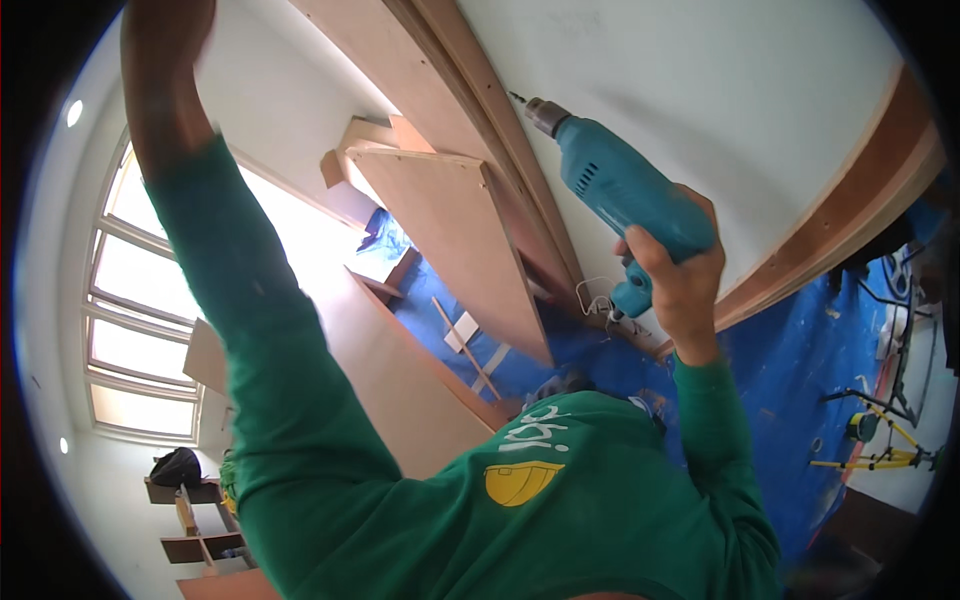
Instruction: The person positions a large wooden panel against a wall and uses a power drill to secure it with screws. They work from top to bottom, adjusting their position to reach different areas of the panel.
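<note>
My right hand (688, 285) grips a teal corded-style power drill (625, 180) with its fingers wrapped round the handle. The drill tilts up to the left, and a thin dark bit (517, 97) sticks out of its metal chuck (546, 116). In the picture the bit's tip lies close beside a long brown wooden board (487, 85) with small holes along it; I cannot tell whether they touch. My left arm reaches up in its green sleeve. Only the base of my left hand (170, 25) shows at the top edge, its fingers out of view.
A large plywood panel (440, 220) leans beside the long board. Blue sheeting (770, 400) covers the floor, with a wooden strip (465, 345) and offcuts on it. A yellow-and-black stand (880, 455) is at right. Windows (140, 310) and shelves (190, 550) are at left.
</note>
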`<state>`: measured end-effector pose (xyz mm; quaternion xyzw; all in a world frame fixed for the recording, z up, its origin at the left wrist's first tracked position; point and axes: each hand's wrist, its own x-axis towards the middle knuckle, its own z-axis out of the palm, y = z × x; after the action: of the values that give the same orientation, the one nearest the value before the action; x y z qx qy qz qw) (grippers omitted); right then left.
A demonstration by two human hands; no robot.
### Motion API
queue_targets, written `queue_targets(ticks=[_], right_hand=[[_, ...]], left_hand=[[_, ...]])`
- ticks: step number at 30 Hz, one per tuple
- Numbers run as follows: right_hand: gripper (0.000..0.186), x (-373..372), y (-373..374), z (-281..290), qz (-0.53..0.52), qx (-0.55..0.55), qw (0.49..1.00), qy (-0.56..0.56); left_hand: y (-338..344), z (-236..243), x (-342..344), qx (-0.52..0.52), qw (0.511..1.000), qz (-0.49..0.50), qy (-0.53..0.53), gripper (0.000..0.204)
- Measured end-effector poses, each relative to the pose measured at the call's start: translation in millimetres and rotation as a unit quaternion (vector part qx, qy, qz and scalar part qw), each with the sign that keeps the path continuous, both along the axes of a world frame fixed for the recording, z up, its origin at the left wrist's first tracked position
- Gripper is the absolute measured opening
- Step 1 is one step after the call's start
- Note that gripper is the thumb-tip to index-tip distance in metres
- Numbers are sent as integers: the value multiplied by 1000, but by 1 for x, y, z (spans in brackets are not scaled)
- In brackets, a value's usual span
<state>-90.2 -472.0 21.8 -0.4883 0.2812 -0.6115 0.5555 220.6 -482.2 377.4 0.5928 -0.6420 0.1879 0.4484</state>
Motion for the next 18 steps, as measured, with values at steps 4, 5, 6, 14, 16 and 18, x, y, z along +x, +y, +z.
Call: queue_targets(ticks=[4, 5, 6, 14, 16, 18], right_hand=[[54, 5, -14, -30, -23, 30, 999, -11], [54, 10, -14, -32, -15, 32, 999, -27], [54, 17, -13, -32, -3, 33, 998, -43], [52, 47, -24, -36, -2, 44, 995, -89], [52, 49, -30, -35, 8, 49, 995, -92], [52, 51, -33, -35, 13, 51, 994, -97]], left_hand=[[30, -167, -25, 181, 941, -210, 194, 71], [49, -194, -21, 231, 918, -225, 231, 91], [67, -233, -10, 242, 873, -269, 327, 95], [113, -424, -2, 234, 601, -233, 728, 21], [103, -423, 7, 219, 564, -220, 765, 14], [90, -410, 15, 188, 575, -209, 768, 10]])
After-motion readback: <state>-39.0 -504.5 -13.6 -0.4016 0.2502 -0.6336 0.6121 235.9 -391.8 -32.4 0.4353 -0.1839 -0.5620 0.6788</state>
